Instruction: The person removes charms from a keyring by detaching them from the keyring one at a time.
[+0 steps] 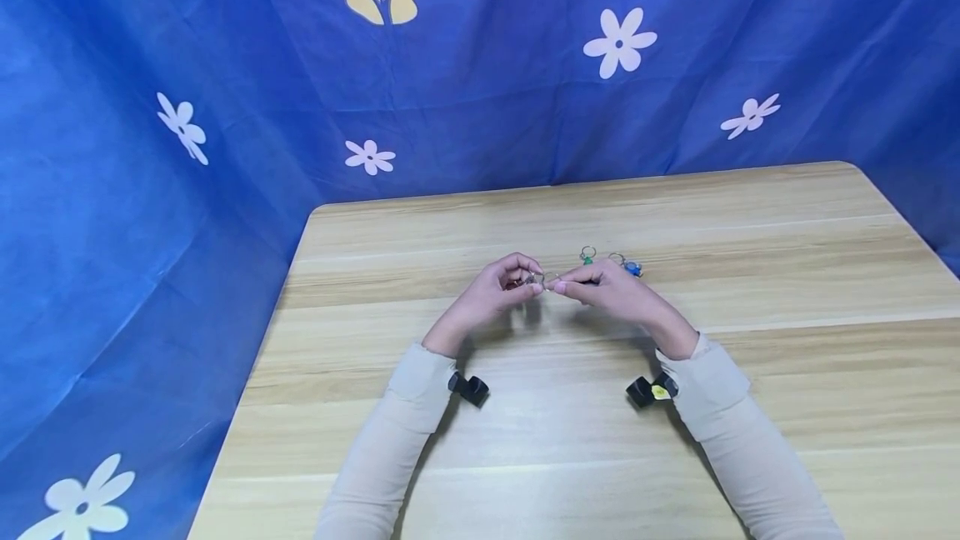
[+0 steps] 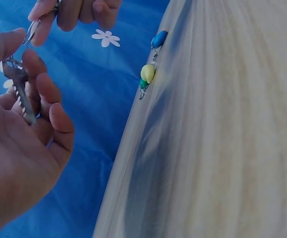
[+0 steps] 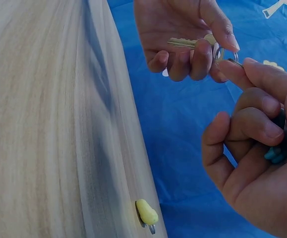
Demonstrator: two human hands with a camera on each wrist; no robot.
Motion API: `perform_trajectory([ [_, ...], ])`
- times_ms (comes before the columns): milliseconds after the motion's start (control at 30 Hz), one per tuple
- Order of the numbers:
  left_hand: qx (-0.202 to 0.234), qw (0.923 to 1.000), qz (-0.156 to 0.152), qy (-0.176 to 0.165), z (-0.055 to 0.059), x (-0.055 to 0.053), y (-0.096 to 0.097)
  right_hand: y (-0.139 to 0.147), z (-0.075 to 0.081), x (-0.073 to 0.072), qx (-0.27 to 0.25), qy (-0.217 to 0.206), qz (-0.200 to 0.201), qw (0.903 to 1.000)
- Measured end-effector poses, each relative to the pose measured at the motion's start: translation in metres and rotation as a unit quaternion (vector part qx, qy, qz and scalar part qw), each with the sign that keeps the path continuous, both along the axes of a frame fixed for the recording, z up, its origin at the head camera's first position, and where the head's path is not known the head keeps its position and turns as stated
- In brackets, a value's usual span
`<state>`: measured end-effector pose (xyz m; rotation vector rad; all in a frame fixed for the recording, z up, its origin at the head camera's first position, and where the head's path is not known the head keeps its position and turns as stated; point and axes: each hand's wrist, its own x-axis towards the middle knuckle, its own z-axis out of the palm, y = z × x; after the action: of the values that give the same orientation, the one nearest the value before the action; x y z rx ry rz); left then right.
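Note:
My left hand (image 1: 510,283) pinches a silver key (image 2: 22,91) by its head end between thumb and fingertips, its toothed blade lying across the curled fingers. Close beside it, my right hand (image 1: 611,290) pinches a metal split ring (image 3: 236,62) with thumb and index finger. In the right wrist view a teal charm (image 3: 277,153) is tucked in the right hand's curled fingers, mostly hidden. Key and ring meet between the two hands; whether the key is threaded on the ring, I cannot tell.
Behind the right hand, a keychain with a green charm (image 1: 588,259) and one with a blue charm (image 1: 633,268) lie on the wooden table (image 1: 555,473). A yellow charm (image 2: 147,73) lies near them. A blue curtain (image 1: 480,90) hangs beyond the table's far edge.

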<state>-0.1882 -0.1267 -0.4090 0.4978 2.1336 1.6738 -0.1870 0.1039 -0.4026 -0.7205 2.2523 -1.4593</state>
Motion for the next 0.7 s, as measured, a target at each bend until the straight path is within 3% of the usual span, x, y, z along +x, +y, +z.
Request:
perform_trajectory([
  [267,-0.005,0.9994,-0.031,0.011,-0.0055,-0.0007,-0.0015,0.0019,-0.0013,-0.0006,0.010,0.005,0.014,0.9998],
  [700,-0.050,0.9960,-0.044,0.060,-0.0055,-0.0008,-0.0006,0.0035,0.0013,-0.0003,0.023,0.011,0.005,0.9997],
])
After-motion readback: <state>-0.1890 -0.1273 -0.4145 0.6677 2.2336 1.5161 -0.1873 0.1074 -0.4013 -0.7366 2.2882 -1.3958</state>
